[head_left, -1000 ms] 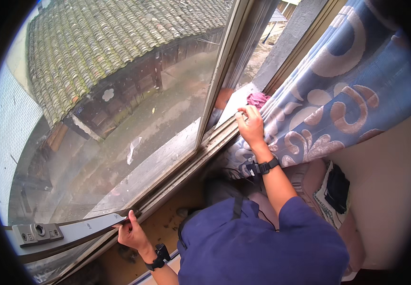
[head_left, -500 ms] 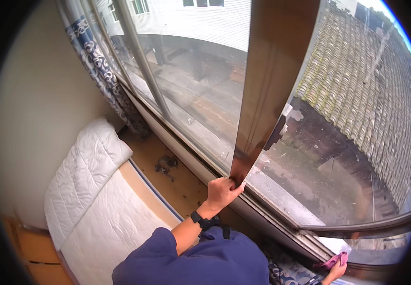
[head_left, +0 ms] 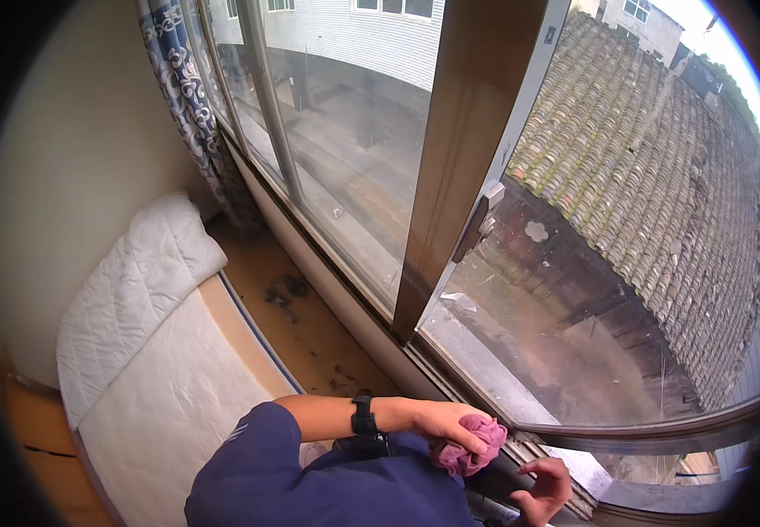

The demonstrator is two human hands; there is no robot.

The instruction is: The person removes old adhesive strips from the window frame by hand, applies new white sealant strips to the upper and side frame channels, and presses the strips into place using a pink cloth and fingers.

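While the left hand (head_left: 439,422) grasps the bunched pink cloth (head_left: 484,433) beside the window track (head_left: 447,381), the right hand (head_left: 545,492) curls empty just to its right, not touching.

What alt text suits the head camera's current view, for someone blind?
The left hand holds a crumpled pink cloth beside a window, the right hand curled nearby. A bed stands at left; a tiled roof shows outside.

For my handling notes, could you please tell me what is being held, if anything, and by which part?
The left hand grips a bunched pink cloth by its left-side folds; the curled right hand holds nothing visible.
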